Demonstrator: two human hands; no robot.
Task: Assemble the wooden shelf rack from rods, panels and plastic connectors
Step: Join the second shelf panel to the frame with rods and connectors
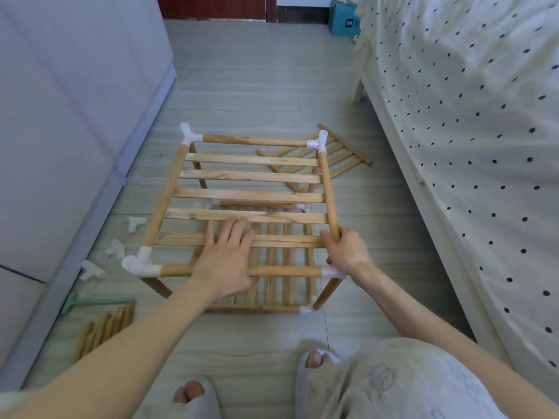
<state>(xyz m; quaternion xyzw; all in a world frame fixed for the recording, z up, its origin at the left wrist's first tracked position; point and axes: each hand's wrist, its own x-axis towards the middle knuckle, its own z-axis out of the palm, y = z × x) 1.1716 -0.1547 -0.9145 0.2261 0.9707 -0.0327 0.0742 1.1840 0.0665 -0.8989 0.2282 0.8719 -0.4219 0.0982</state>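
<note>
1. Floor (257,86): pale grey, wood-grain tiles, evenly lit.
2. Left: grey cabinet (60,116) standing on the floor.
3. Right: bed (393,122), white frame, cream cover (469,101) with dark dots.
4. Far: dark red-brown door (211,7); teal box (344,22) beside the bed.

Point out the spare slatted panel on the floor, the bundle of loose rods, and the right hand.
spare slatted panel (344,152), head view, on its slats.
bundle of loose rods (106,328), head view, mid-length.
right hand (344,252), head view, back of the hand.
</note>
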